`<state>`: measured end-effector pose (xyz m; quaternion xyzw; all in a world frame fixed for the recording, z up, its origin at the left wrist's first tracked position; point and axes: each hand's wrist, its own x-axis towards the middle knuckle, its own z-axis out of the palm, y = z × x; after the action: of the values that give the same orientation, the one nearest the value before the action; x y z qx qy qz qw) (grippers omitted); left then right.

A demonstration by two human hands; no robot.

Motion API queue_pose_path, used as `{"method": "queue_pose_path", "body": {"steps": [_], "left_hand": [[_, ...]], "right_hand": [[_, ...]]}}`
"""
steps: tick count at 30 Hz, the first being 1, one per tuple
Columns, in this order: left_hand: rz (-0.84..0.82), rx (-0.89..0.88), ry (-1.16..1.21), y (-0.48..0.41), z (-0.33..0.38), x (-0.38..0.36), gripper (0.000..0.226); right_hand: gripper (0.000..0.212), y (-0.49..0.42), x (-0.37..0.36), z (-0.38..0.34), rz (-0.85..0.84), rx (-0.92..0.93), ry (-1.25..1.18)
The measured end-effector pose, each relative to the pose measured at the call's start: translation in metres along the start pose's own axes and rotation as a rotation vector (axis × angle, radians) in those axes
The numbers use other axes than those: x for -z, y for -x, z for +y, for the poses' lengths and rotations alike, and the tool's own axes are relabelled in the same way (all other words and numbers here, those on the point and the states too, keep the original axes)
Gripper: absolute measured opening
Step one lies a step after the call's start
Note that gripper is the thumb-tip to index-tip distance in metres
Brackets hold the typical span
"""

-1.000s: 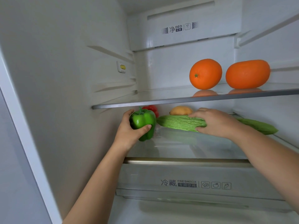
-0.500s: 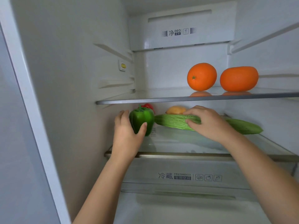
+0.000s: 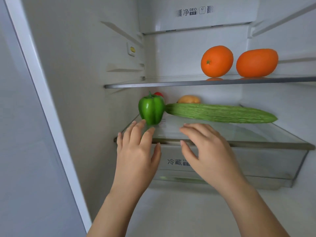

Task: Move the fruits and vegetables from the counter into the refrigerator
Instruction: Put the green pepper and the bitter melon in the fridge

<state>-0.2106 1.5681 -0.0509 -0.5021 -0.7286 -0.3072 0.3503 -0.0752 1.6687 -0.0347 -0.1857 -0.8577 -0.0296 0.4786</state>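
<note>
Withdrawn from pepper (image 3: 151, 108) and gourd (image 3: 220, 112): left hand (image 3: 136, 154), right hand (image 3: 206, 151), now empty with fingers loosely spread.
Set down on lower shelf (image 3: 256, 144), pepper upright at left, gourd lying just beside it.

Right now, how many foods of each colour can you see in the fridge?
Orange: 2, the round orange and the oval orange fruit.
Green: 2, the green pepper and the long gourd.
Red: 1, the red item, mostly hidden behind the pepper.
Yellow-orange: 1, the yellowish item behind the gourd.
Total: 6
</note>
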Motion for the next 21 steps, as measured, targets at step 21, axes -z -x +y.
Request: {"method": "queue_pose_path", "body": {"steps": [21], "left_hand": [[-0.051,0.289,-0.236,0.164,-0.014,0.089,0.034]], "right_hand": [[0.037,0.093,-0.032,-0.114,-0.15,0.219,-0.344]]}}
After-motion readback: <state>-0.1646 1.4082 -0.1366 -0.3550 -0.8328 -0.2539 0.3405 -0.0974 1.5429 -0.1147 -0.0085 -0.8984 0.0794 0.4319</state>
